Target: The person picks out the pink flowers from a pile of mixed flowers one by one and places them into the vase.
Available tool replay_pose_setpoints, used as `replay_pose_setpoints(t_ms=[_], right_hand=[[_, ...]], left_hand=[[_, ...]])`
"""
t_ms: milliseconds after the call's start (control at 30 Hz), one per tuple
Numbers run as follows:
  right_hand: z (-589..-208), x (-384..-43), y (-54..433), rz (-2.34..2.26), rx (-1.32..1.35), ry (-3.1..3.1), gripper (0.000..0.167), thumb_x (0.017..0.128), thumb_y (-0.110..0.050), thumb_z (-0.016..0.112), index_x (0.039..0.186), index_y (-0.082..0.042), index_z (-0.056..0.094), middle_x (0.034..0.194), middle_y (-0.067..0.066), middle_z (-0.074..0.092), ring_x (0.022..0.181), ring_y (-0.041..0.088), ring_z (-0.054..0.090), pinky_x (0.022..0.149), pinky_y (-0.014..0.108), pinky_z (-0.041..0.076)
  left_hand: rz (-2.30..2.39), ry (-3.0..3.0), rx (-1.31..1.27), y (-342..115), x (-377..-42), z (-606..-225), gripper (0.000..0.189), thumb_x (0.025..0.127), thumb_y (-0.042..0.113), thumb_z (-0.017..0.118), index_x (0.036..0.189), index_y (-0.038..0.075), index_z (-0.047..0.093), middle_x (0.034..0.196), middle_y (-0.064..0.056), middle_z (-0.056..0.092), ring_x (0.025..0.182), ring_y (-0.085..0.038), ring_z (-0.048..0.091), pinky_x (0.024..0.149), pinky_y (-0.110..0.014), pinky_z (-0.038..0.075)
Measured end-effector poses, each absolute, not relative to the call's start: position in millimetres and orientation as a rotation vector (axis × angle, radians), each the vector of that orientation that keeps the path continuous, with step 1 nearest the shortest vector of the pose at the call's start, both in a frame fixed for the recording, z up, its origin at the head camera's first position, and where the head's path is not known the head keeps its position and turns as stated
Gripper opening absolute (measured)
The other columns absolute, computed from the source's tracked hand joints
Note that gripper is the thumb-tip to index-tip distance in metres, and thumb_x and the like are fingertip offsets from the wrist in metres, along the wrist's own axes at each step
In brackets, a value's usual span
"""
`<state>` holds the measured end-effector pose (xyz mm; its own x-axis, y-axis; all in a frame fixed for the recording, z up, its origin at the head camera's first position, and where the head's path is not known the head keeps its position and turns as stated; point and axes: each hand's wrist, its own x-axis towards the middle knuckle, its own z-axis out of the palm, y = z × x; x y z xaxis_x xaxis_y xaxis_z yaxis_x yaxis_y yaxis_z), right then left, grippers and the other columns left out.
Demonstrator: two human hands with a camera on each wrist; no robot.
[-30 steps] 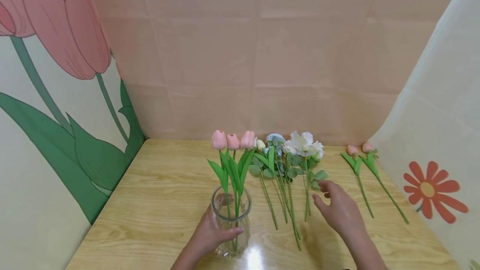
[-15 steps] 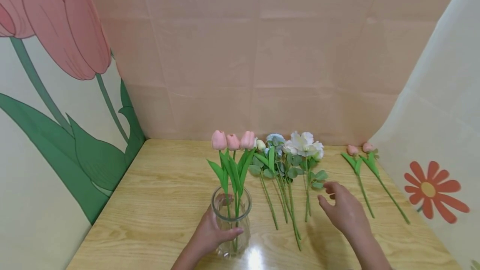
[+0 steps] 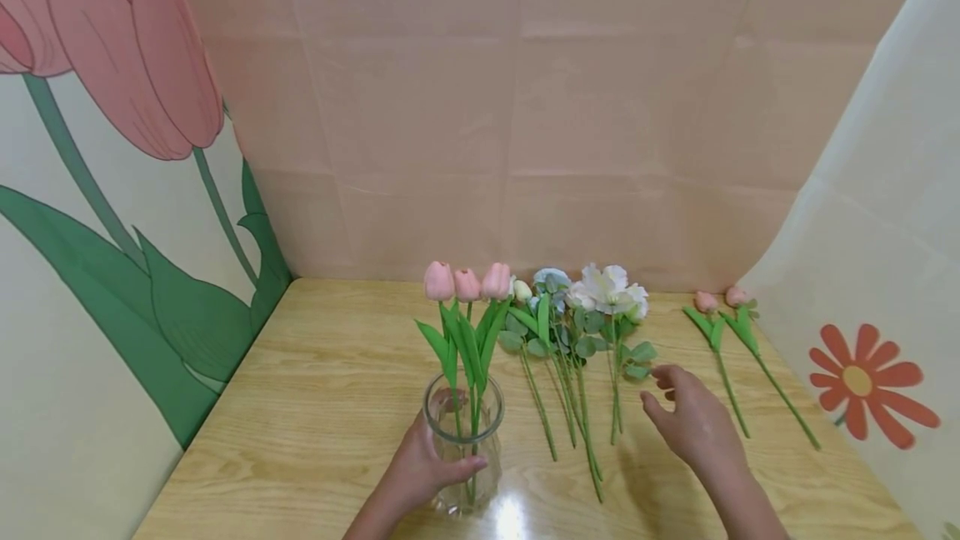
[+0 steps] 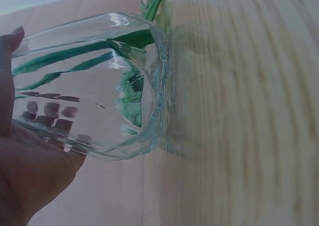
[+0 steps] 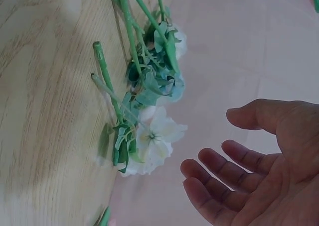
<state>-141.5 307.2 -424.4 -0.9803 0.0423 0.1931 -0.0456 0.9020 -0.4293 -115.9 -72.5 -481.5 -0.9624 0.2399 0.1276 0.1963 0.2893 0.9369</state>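
My left hand grips a clear glass vase round its side, the thumb across the front. Three pink tulips stand upright in the vase, their green stems showing through the glass. In the left wrist view the faceted base of the vase is close to the wood tabletop. My right hand hovers with relaxed, slightly bent fingers and holds nothing. It is just right of the white flowers, which lie on the table. The right wrist view shows its spread fingers apart from the white flower.
Blue flowers and a pale bud lie in the same group, stems toward me. Two pink tulips, one nearer and one farther right, lie at the table's right side. A pink cloth hangs behind the table.
My right hand has drifted slightly right, away from the white flowers' stems. The left hand, the vase and the tulips in it have stayed in place.
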Motion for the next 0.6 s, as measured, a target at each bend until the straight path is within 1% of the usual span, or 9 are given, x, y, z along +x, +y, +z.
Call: replay_pose_setpoints(t_ms=[167, 400, 600], right_hand=[[-428, -143, 313, 0.628, 0.0, -2.865, 0.043, 0.096, -0.024, 0.065, 0.127, 0.005, 0.056, 0.114, 0.028, 0.066, 0.103, 0.047, 0.065, 0.079, 0.058, 0.054], [-432, -148, 321, 0.619, -0.017, -2.876, 0.043, 0.096, -0.023, 0.066, 0.126, 0.006, 0.056, 0.114, 0.029, 0.066, 0.102, 0.047, 0.065, 0.079, 0.058, 0.054], [-435, -151, 329, 0.629, -0.015, -2.888, 0.043, 0.096, -0.023, 0.065, 0.125, 0.008, 0.056, 0.115, 0.031, 0.065, 0.102, 0.048, 0.064, 0.079, 0.059, 0.053]], left_hand=[[1.803, 2.493, 0.421, -72, -116, -483, 0.09, 0.072, 0.034, 0.091, 0.147, 0.026, 0.042, 0.146, -0.012, 0.052, 0.135, -0.044, 0.046, 0.106, -0.074, 0.034], [1.806, 2.494, 0.429, -73, -116, -484, 0.091, 0.073, 0.034, 0.091, 0.148, 0.026, 0.041, 0.147, -0.012, 0.051, 0.136, -0.045, 0.045, 0.106, -0.075, 0.034], [1.8, 2.499, 0.433, -73, -116, -483, 0.088, 0.073, 0.034, 0.091, 0.146, 0.028, 0.042, 0.146, -0.013, 0.052, 0.135, -0.046, 0.046, 0.105, -0.076, 0.034]])
